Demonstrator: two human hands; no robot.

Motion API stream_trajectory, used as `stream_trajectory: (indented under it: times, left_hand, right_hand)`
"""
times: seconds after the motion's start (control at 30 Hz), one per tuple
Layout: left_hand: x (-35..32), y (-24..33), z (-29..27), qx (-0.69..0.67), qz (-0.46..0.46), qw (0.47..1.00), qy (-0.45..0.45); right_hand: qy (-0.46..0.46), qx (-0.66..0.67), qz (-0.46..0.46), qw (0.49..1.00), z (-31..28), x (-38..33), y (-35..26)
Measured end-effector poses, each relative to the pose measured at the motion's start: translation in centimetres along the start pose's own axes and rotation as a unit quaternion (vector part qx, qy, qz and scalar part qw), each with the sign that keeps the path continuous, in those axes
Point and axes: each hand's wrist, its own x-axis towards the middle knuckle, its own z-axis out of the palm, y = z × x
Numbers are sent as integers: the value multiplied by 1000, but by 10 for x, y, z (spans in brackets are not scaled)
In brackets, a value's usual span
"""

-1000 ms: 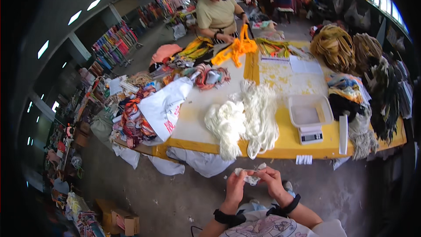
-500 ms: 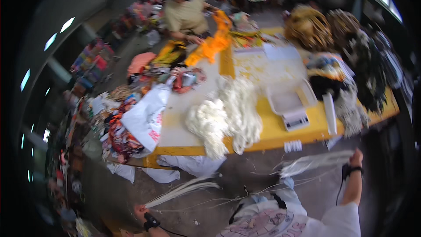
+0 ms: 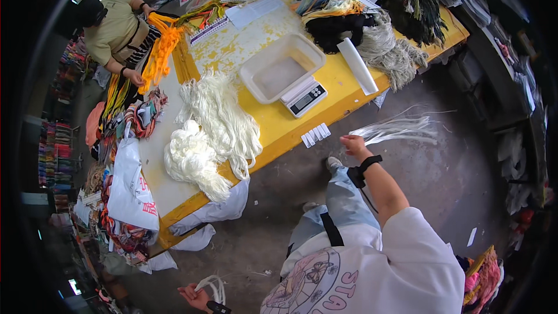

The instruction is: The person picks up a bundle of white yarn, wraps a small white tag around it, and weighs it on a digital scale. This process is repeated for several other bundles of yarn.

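Observation:
My right hand (image 3: 353,144) pinches one end of a bundle of loose white yarn strands (image 3: 401,129), which streams out to the right above the floor. Low in the picture, my left hand (image 3: 196,298) has a smaller bunch of white strands (image 3: 214,284) caught at its thumb side, curling back over the wrist. Its fingers are partly curled, and the grip itself is hard to see. On the table lie skeins of cream-white yarn (image 3: 218,122), one coiled into a heap (image 3: 195,154). Neither hand touches them.
A yellow-edged table (image 3: 343,102) holds a white plastic tub (image 3: 256,84) on a digital scale (image 3: 305,100), a white roll (image 3: 356,65) and grey yarn (image 3: 386,49). Across it, a co-worker (image 3: 119,35) handles orange yarn (image 3: 161,49). A white sack (image 3: 129,189) lies at the left corner.
My view has turned rightward. The strands that stretched between my hands are now separate bunches, one at each hand. My right hand has come nearer the table edge.

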Motion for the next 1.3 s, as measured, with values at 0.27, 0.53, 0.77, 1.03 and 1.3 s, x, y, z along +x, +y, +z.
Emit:
stream_trajectory:
  times: [0.27,0.53,0.77,1.03,1.3]
  left_hand:
    - [-19,-30,35,-33,-42,998,-23]
    - [-38,-127,97,101,-178,978,-46]
    - [-43,-195,238,383,-136,907,-111]
    - [-70,-167,234,257,-11,966,0]
    - [-82,-161,238,182,-41,982,-34]
  right_hand:
    - [-41,209,47,976,42,10,-8]
    - [-195,72,55,977,70,-101,-1]
    - [-424,-181,-270,845,134,-293,-112]
    - [-404,-120,-351,836,156,-358,-112]
    - [-465,97,-313,822,188,-382,-80]
